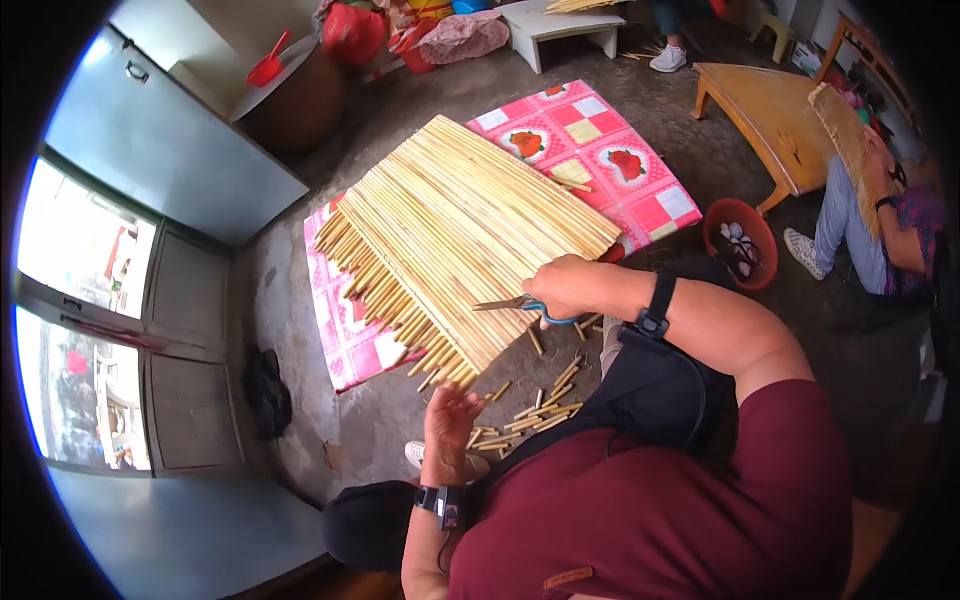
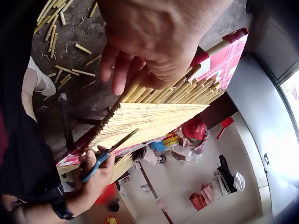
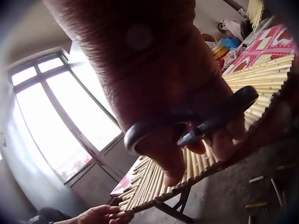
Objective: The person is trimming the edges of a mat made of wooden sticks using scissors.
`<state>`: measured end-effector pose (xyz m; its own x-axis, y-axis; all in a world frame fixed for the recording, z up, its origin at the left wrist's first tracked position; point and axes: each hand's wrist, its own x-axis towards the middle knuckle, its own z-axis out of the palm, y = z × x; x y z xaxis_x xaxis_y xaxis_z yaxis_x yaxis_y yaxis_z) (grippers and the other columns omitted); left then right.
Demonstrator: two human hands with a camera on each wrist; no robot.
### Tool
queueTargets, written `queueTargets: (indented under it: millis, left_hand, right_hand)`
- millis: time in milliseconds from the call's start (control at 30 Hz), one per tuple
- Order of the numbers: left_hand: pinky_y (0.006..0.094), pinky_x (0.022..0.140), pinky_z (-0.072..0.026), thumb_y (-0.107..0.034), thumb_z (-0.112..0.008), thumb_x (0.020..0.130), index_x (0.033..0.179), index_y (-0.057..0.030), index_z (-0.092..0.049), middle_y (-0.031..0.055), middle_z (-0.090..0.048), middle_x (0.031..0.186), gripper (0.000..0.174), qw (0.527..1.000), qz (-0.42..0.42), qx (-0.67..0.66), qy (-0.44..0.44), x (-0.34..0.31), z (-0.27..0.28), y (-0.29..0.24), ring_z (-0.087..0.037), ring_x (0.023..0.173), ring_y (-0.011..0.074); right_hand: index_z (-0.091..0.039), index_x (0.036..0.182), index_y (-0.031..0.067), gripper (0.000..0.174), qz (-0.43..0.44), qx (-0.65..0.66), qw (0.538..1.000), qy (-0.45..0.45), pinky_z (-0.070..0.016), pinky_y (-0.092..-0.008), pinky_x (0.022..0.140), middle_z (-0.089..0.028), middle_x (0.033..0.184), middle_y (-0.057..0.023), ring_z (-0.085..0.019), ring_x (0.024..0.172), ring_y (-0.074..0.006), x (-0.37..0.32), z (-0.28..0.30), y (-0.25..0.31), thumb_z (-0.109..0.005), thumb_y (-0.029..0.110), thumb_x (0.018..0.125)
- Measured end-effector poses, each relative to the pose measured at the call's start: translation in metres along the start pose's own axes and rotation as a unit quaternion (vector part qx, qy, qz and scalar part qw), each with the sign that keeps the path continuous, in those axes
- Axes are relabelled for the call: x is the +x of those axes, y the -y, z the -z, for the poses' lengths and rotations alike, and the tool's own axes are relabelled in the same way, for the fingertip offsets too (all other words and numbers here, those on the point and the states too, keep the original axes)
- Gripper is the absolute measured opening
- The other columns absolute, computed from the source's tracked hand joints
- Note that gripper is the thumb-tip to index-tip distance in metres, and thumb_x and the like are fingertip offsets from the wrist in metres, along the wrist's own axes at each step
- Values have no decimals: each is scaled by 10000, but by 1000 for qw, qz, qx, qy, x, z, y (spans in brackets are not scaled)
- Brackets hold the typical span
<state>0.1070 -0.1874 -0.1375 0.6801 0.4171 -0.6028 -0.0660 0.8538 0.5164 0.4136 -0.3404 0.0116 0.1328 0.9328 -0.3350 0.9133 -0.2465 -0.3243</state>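
Pale stalks lie side by side as a wide mat (image 1: 470, 215), their ends uneven along its left side. At the mat's near corner, my left hand (image 1: 450, 425) has loosely bent fingers around a stalk end; in the right wrist view, the fingertips of the left hand (image 3: 100, 214) meet the stalk ends. My right hand (image 1: 575, 288) grips blue-handled scissors (image 1: 505, 303) at the mat's near edge, blades over the stalks and pointing left. Seen from the left wrist, the scissors' blades (image 2: 124, 141) look slightly parted. Dark handle loops (image 3: 210, 114) surround fingers in the right wrist view.
Under the mat is a pink patterned cloth (image 1: 625, 165). Short cut pieces (image 1: 540, 415) litter the floor near my feet. To the right are a red basin (image 1: 740, 245), a wooden table (image 1: 765, 120) and a seated person (image 1: 860, 215). A white bench (image 1: 565, 25) stands behind.
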Motion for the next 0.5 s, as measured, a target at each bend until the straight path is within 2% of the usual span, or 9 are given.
queueTargets:
  millis: [67, 133, 233, 367, 400, 500]
  left_hand:
    - [488, 819, -547, -221, -643, 892, 1119, -81, -633, 126, -696, 1076, 267, 1000, 13, 4, 25, -3, -9, 3, -674, 870, 273]
    - [486, 823, -547, -279, -651, 903, 1182, -84, -608, 126, -684, 1107, 343, 999, 22, 15, 46, -10, -24, -1, -670, 973, 307]
    - [467, 799, -553, -321, -655, 912, 1225, -84, -582, 124, -676, 1127, 400, 998, 16, 30, 43, -4, -20, -2, -673, 957, 302]
    - [419, 731, -562, -337, -666, 911, 1218, -72, -576, 107, -684, 1074, 416, 997, -21, 41, 54, 10, -18, 10, -680, 882, 264]
    - [399, 726, -565, -379, -634, 927, 1203, -45, -581, 115, -687, 1032, 436, 996, -44, 68, 40, 10, -23, 12, -680, 826, 247]
    - [377, 712, -564, -433, -578, 952, 1191, -12, -584, 140, -689, 1002, 484, 993, -30, 103, 56, 9, -29, 9, -680, 784, 242]
  right_hand:
    - [-620, 890, 18, 438, 22, 58, 998, -32, -498, -498, 717, -667, 799, -232, -657, 823, -425, 3, -7, 12, -788, 393, 740]
    - [-620, 912, 22, 448, 42, 63, 997, -22, -497, -500, 719, -667, 799, -229, -657, 820, -426, 2, -10, 26, -791, 396, 734]
    - [-623, 955, 30, 477, 36, 36, 998, 34, -502, -498, 727, -674, 818, -220, -661, 836, -416, 10, -17, 33, -790, 415, 728]
    - [-629, 983, 40, 497, 29, -1, 996, 90, -508, -498, 730, -680, 844, -211, -664, 858, -406, 25, -20, 29, -781, 441, 731]
    - [-628, 985, 42, 498, 31, -3, 995, 99, -508, -499, 729, -681, 847, -210, -663, 859, -406, 27, -15, 30, -780, 443, 732]
    - [-613, 973, 48, 485, 36, 25, 994, 96, -503, -491, 706, -671, 793, -192, -663, 819, -398, 34, -3, 32, -779, 439, 739]
